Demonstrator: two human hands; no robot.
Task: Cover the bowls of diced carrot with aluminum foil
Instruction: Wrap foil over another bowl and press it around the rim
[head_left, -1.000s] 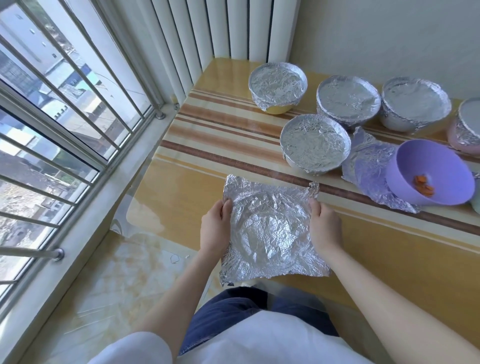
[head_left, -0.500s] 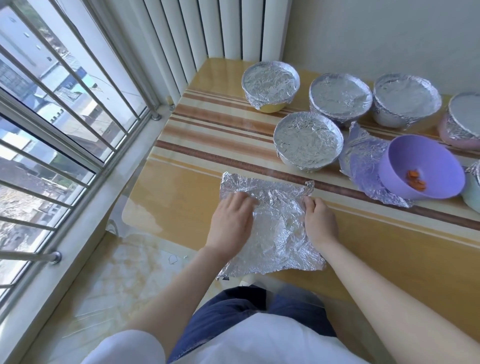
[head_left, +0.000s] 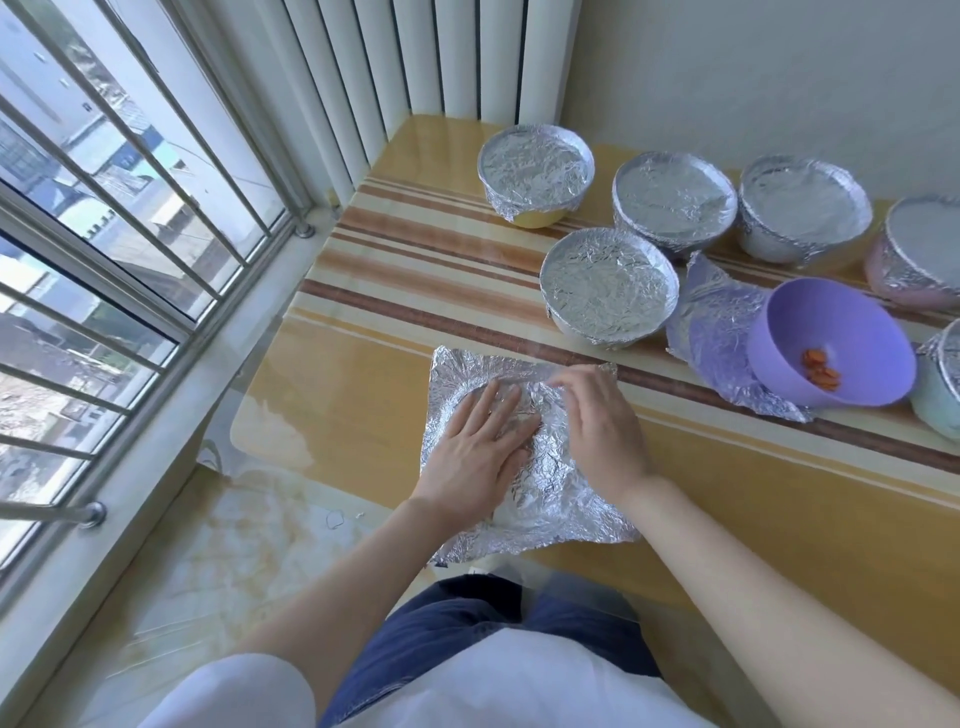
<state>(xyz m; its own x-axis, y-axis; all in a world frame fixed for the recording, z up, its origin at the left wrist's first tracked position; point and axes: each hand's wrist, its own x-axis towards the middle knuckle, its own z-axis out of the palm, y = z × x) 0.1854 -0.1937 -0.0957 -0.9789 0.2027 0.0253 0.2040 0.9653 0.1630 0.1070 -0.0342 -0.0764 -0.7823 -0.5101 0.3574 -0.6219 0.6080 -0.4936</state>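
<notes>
Left hand (head_left: 478, 452) lies flat on the crumpled foil sheet (head_left: 566, 514), fingers straight and spread, nothing grasped, just palm and fingers on the foil. The sheet sits on the striped table (head_left: 363, 410), near its front edge. Right hand (head_left: 597, 434) rests just beside the left on the same sheet, fingertips up by the far edge (they're blurred, so I can't tell whether they pinch the foil or only touch it). Off to the right, the purple bowl (head_left: 831, 338) stands uncovered with diced carrot (head_left: 821, 368) at its bottom, resting on a second foil sheet (head_left: 706, 332). Just left of that, a foil-covered bowl (head_left: 608, 286); more covered ones line up behind it.
</notes>
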